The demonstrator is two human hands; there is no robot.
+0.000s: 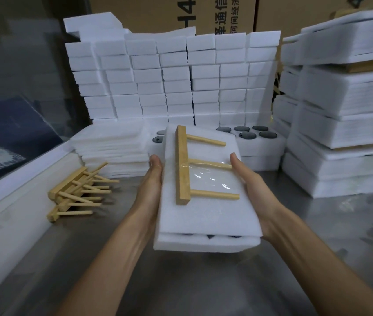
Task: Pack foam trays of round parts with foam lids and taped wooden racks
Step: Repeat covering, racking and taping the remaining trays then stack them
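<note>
A finished pack is up off the tabletop (203, 281): the foam tray (206, 245) with its foam lid (206, 215) on top and a three-pegged wooden rack (182, 165) taped flat across the lid. The left hand (152, 179) and right hand (249, 179) press flat against its long sides, fingers straight, clamping it between the palms rather than curling round it. Dark round parts just show in the gap under the lid's near edge. To my eye this one is done and wants setting down on a stack, most likely the wrapped piles (345, 133) to the right of the pack. Beyond the pack sits an open tray of round parts (254, 135), left of it the flat lid sheets (112, 144) and loose spare racks (76, 192). The nearer tabletop gives the most room; the lid could slide if the pack is tilted.
</note>
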